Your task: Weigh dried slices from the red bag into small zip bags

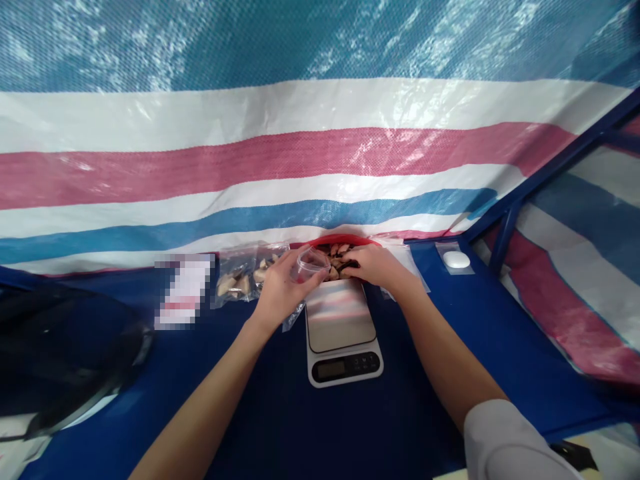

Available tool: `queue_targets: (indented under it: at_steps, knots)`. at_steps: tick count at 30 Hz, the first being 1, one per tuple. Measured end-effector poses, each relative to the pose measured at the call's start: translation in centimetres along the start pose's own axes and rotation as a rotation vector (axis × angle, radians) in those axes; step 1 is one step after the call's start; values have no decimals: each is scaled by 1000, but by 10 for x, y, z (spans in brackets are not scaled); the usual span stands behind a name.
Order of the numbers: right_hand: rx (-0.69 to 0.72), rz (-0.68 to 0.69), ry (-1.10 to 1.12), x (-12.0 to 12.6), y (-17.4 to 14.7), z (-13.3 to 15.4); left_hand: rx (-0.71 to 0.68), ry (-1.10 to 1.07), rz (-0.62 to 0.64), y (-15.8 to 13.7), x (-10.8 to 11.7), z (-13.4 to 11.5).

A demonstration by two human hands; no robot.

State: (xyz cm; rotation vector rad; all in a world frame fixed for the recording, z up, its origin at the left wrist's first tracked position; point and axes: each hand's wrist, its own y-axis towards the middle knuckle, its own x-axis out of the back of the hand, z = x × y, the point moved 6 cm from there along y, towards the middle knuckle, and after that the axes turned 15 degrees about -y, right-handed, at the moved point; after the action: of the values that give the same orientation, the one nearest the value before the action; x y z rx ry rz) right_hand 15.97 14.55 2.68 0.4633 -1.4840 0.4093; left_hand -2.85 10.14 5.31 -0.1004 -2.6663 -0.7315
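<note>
My left hand (285,287) is closed around a small clear plastic cup (311,262), tilted beside a red basin (345,238). Brown dried slices (338,252) fill the basin. Over its right side my right hand (371,267) reaches in with bent fingers among the slices; whether a slice is pinched there I cannot tell. Just in front of the basin lies a white kitchen scale (345,367) with a shiny metal plate, and nothing rests on that plate. Its display is too dim to read.
Clear zip bags of pale chunks (234,285) lie left of the basin. A white oval object (456,260) sits on a small bag at the right. A dark round object (65,353) stands at the left. Striped sheeting (280,160) hangs behind the blue table (280,413).
</note>
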Motion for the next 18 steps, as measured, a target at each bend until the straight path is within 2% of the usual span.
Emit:
queue_targets:
  at_steps: [10,18]
  knots:
    - [12,42,-72,-8,7,-3,6,-21,11,0,1,1]
    - [6,16,-28,-11,9,-5,0,-31,5,-1,1,1]
